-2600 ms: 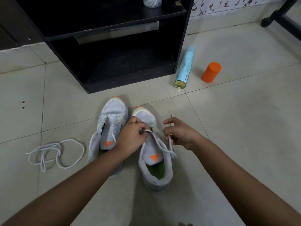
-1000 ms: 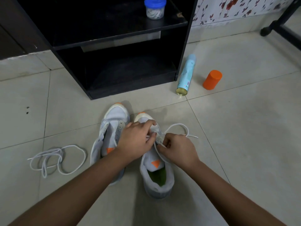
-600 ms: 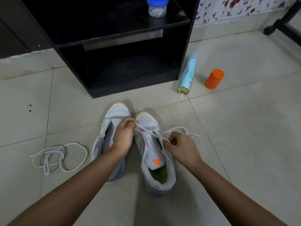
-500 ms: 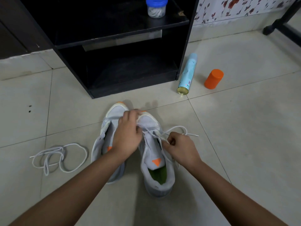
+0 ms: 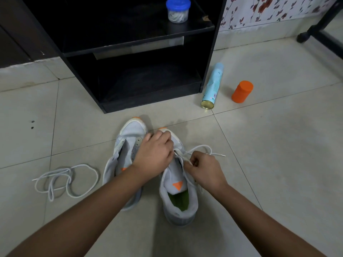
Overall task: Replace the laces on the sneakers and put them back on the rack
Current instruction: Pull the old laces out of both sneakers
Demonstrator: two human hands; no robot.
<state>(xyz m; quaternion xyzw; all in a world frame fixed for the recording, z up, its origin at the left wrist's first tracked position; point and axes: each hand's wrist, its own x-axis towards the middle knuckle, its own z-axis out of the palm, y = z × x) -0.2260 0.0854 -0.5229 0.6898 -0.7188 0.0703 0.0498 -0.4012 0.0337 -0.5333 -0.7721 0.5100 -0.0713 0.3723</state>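
Two white sneakers with orange accents stand side by side on the tiled floor, toes toward the black rack (image 5: 137,75). The left sneaker (image 5: 126,145) has bare eyelets and no lace. The right sneaker (image 5: 178,197) has a white lace (image 5: 202,149) partly threaded near its toe, with a free end looping to the right. My left hand (image 5: 156,154) rests over the right sneaker's front and pinches the lace there. My right hand (image 5: 204,169) is closed on the lace at the shoe's right side. A second loose white lace (image 5: 66,179) lies coiled on the floor to the left.
A light blue spray can (image 5: 212,86) lies on the floor right of the rack, with an orange cap (image 5: 242,91) beside it. A blue-lidded jar (image 5: 177,9) stands on the rack's upper shelf. A black furniture leg (image 5: 315,28) is at the far right.
My left hand has shifted right from the left sneaker's side onto the right sneaker's toe area. My right hand stays gripping the lace at the shoe's right side.
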